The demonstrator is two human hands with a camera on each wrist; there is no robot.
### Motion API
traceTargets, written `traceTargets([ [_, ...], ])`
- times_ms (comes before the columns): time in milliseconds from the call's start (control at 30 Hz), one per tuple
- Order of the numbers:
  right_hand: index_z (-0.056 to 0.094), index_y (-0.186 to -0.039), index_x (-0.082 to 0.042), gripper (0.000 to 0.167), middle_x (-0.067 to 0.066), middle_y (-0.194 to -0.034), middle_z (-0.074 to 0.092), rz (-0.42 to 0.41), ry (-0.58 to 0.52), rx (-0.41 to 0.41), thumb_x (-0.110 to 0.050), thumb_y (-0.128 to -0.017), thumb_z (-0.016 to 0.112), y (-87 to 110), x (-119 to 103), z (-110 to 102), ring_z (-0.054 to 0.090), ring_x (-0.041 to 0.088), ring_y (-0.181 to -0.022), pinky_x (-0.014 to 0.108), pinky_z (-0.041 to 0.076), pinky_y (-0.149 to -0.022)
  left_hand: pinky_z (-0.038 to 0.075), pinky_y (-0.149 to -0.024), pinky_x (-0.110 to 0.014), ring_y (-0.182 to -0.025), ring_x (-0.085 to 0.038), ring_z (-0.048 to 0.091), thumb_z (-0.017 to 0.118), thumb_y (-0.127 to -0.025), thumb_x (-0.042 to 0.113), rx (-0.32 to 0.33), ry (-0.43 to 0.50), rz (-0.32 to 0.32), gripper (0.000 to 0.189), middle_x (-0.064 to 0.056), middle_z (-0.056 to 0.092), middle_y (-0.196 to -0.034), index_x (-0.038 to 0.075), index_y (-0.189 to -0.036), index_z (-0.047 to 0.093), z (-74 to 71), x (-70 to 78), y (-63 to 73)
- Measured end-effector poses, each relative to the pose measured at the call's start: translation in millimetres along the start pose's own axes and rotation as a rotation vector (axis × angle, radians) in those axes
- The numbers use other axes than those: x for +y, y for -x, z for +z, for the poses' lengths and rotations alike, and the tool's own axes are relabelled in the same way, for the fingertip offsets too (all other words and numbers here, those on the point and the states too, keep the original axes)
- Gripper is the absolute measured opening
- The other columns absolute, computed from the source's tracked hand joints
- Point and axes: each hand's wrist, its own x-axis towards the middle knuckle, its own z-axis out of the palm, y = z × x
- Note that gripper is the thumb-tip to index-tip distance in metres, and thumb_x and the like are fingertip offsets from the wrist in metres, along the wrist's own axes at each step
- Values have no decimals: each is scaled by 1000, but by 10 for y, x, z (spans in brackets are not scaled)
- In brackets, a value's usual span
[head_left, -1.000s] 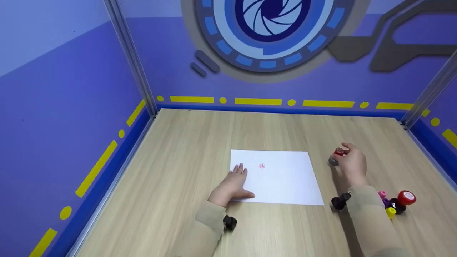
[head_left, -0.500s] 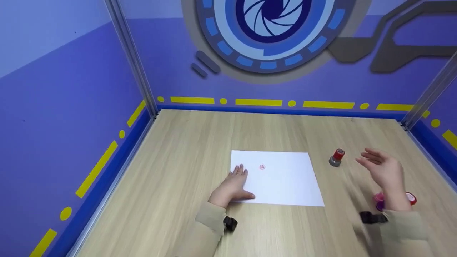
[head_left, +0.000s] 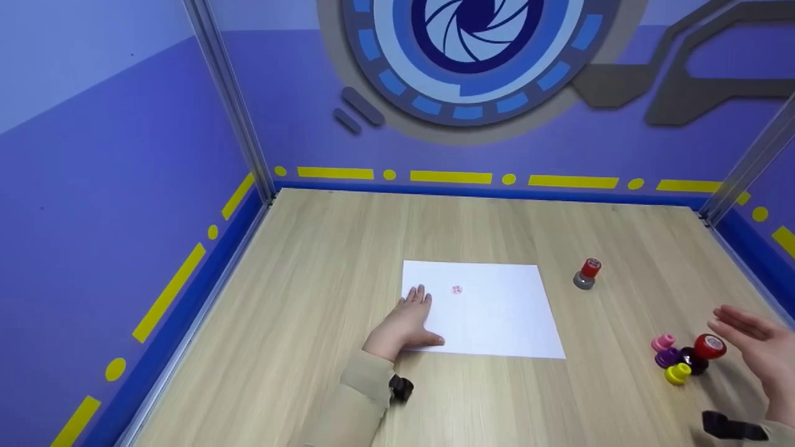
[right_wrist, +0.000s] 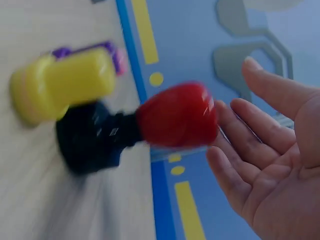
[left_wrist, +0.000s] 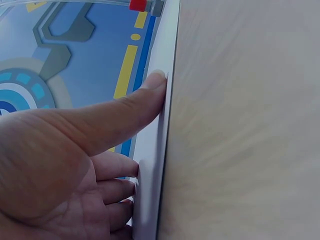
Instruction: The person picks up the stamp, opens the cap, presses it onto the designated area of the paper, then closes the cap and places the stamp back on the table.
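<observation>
My left hand [head_left: 402,326] rests on the left part of a white sheet of paper [head_left: 503,316], fingers spread and thumb along the near edge. In the left wrist view its thumb [left_wrist: 142,97] lies on the paper's edge. A small red stamped mark [head_left: 457,290] shows on the sheet. At the far right my right hand [head_left: 759,357] holds nothing, its fingers loosely extended beside a black stamp with a red knob [head_left: 710,346]. The right wrist view has that red knob [right_wrist: 177,115] right in front of the fingertips, the stamp standing upright.
Small pink [head_left: 663,342], purple [head_left: 667,357] and yellow stamps [head_left: 677,374] cluster left of the black one. A red and grey stamp [head_left: 589,273] stands alone right of the paper. Blue panels [head_left: 310,143] wall the wooden table [head_left: 323,261] at the back and sides.
My right hand has let go of the red and grey stamp, leaving it standing, and moved right and nearer to the red-knobbed stamp. The left hand has stayed on the paper.
</observation>
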Motion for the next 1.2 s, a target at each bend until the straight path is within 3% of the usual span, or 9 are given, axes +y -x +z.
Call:
traceTargets([
  [200, 25, -160, 3, 83, -18, -115, 63, 71, 63, -94, -49, -103, 56, -31, 219, -2, 46, -9, -93, 70, 26, -121, 13, -133, -44, -162, -31, 10, 82, -87, 42, -2, 5, -5, 101, -20, 12, -172, -1, -161, 27, 0, -10, -6],
  [367, 25, -160, 2, 87, -27, -105, 58, 92, 57, -117, -55, -102, 54, -19, 283, 26, 35, -16, -86, 70, 26, -121, 13, -133, -44, -162, -31, 10, 82, -87, 42, -4, 11, -8, 101, -19, 12, -172, -1, -161, 27, 14, -7, -5],
  [433, 25, -160, 2, 90, -2, -122, 67, 114, 62, -131, -58, -100, 56, 0, 288, 35, 36, -15, -86, 70, 26, -120, 13, -133, -44, -162, -31, 10, 82, -87, 42, -5, 9, -9, 101, -19, 12, -172, -1, -160, 28, 26, -8, -9],
  [533, 28, -159, 2, 93, 31, -144, 50, 139, 77, -151, -58, -97, 61, 14, 278, 36, 43, -7, -91, 71, 27, -119, 13, -133, -44, -162, -31, 10, 82, -87, 42, -7, 5, -11, 101, -19, 12, -172, -1, -160, 27, 31, -9, -11],
  [600, 33, -158, 1, 90, 22, -132, 61, 137, 99, -156, -56, -96, 64, 12, 273, 39, 46, -7, -91, 69, 33, -117, 12, -133, -44, -162, -31, 10, 82, -87, 41, -7, 2, -13, 101, -19, 12, -172, -1, -161, 27, 22, -7, -13],
  [733, 46, -152, -3, 78, -13, -108, 67, 113, 129, -138, -47, -93, 73, -16, 293, 39, 45, -19, -82, 29, 58, -94, 13, -133, -45, -162, -31, 10, 82, -87, 42, -6, 3, -10, 101, -19, 12, -172, -1, -161, 27, -2, -3, -8],
  [800, 47, -151, -3, 76, 3, -118, 72, 111, 153, -128, -42, -93, 76, -23, 298, 45, 49, -15, -85, 18, 58, -75, 13, -133, -45, -162, -31, 10, 81, -88, 42, -7, 6, -7, 101, -19, 12, -172, -1, -161, 27, -3, -4, -5],
  [933, 42, -155, -2, 79, 31, -149, 50, 136, 173, -125, -36, -93, 77, -29, 307, 67, 60, 9, -102, 26, 61, -80, 14, -133, -45, -162, -32, 11, 82, -87, 42, 1, 12, -4, 101, -20, 14, -172, -1, -160, 28, -2, -4, 1],
  [1200, 34, -157, 2, 77, 34, -157, 37, 142, 135, -87, -31, -98, 71, -18, 306, 81, 58, 23, -111, 56, 45, -114, 14, -133, -46, -162, -33, 11, 82, -87, 42, 1, 5, -2, 101, -21, 14, -172, -2, -160, 28, -1, -12, -7],
])
